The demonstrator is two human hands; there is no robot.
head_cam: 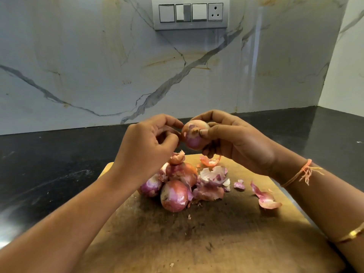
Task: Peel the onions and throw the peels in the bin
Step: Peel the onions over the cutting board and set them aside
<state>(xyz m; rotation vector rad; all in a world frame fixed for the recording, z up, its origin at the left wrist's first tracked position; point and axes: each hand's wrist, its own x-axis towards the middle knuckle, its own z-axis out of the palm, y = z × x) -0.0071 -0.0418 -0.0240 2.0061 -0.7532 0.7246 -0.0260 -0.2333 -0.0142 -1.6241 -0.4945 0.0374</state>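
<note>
A worn wooden board (216, 243) fills the near ground, scored and darkened in the middle. Both forearms reach over it from the near corners. The right wrist carries a gold bangle (352, 234) and, further along, an orange thread (303, 171) with loose ends.

Beyond the board's middle, three red onions (173, 196) sit in a tight pile, touching each other, their skins partly torn. A curled scrap of skin (177, 157) rests on top of the rear one. Just to their right lies a heap of peels (212, 182), touching the pile. A small bit (239, 185) lies beside the heap, a long pink peel (266, 198) lies well apart to the right, and an orange peel (209, 160) lies near the board's far edge.

Above the pile, clear of the board, the right hand (232, 142) grips an onion (194, 134), thumb across its front and fingers curled round its top and underside. The onion is partly bare, with patches of dry skin on it. The left hand (145, 142) is curled narrow, its thumb and fingertips meeting at the onion's left side, pinching at the skin there.

The board lies on a black counter (49, 164). Behind it rises a veined marble wall (98, 66) bearing a grey switch plate (190, 13) with three switches and a three-pin socket (215, 12).
</note>
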